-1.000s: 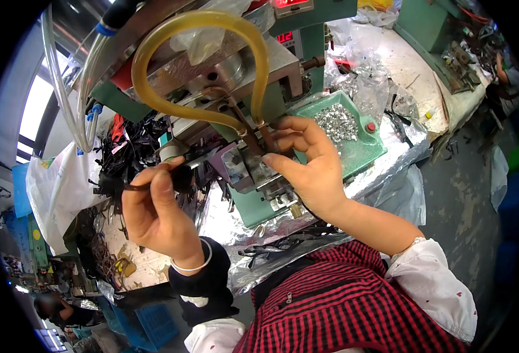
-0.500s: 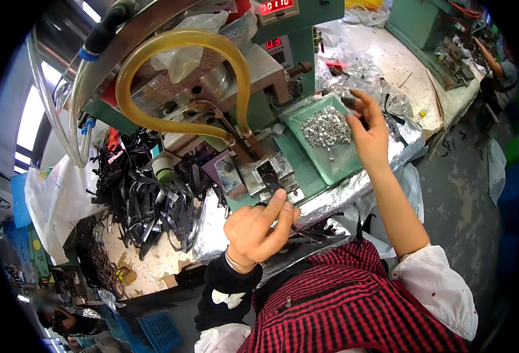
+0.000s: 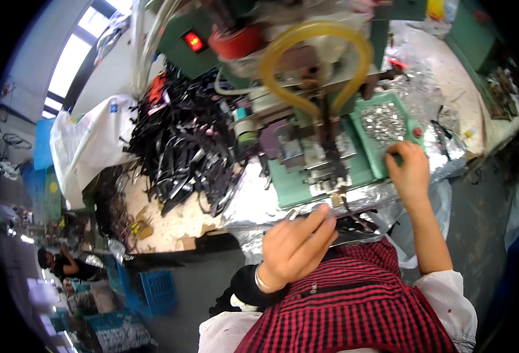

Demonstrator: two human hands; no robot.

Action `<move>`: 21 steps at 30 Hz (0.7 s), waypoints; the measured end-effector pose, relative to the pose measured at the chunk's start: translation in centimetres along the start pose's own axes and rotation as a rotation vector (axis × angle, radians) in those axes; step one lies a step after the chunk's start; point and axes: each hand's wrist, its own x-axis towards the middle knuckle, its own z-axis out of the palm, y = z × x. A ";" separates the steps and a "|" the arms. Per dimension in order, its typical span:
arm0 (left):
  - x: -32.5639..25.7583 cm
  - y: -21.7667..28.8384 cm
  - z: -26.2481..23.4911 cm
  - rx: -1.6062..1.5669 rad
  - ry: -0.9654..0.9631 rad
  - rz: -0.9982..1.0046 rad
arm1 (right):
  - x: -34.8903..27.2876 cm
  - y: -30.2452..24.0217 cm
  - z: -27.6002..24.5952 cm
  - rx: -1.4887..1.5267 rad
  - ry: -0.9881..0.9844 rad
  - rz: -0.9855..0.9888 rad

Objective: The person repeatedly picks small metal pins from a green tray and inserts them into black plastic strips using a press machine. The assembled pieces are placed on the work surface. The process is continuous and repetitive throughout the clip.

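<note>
My left hand (image 3: 298, 247) rests at the table's front edge, fingers straight and pressed together, their tips on a small bunch of black straps (image 3: 356, 223). Whether it grips them is hidden. My right hand (image 3: 409, 170) is at the near corner of a green tray (image 3: 370, 154) that holds several small shiny metal parts (image 3: 384, 120). Its fingers are curled down and the tips are hidden. Between the hands stands a green press machine (image 3: 306, 167) with a yellow hose loop (image 3: 315, 56) above it.
A big pile of black straps (image 3: 183, 153) lies left of the machine, with a white bag (image 3: 89, 147) beyond it. Crinkled silver foil (image 3: 253, 203) covers the bench. A blue crate (image 3: 156, 288) stands on the floor, and another person (image 3: 65, 265) is at lower left.
My right hand has drawn back from the middle of the parts tray to its near corner. My left hand stays at the bench's front edge, fingers now stretched out. The view has swung left.
</note>
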 end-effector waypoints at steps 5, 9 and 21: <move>1.6 -3.0 -6.6 0.430 0.328 -0.212 | 0.5 -0.2 -0.3 0.224 0.152 -0.040; 2.4 -11.8 -5.2 0.575 0.079 -0.339 | 2.8 -2.2 -0.4 0.324 0.196 -0.122; -4.7 -16.3 -8.3 0.917 -0.153 -0.750 | -3.2 3.9 -3.0 0.195 0.292 0.075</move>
